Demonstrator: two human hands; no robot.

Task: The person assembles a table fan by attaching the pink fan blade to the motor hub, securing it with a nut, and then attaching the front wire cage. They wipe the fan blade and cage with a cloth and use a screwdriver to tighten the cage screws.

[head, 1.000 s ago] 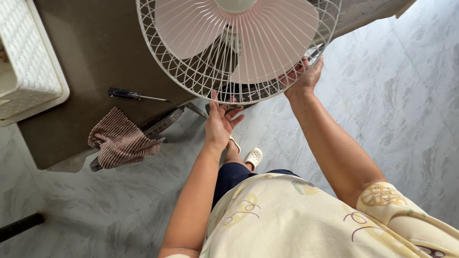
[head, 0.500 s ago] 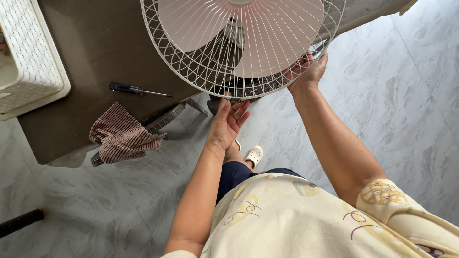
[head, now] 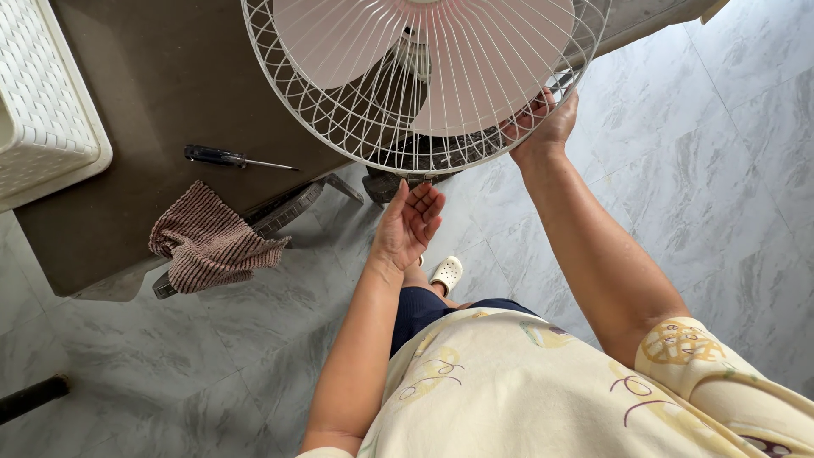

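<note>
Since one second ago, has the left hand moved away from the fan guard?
Yes. The left hand has dropped off the fan guard rim, now open just below it, toward the person.

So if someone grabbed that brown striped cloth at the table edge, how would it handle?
The brown striped cloth lies crumpled in soft folds, so it would probably go floppy and drape from the fingers. It looks thin, so likely light. Part of it hangs past the edge of the dark table, so a small push might slide it off.
</note>
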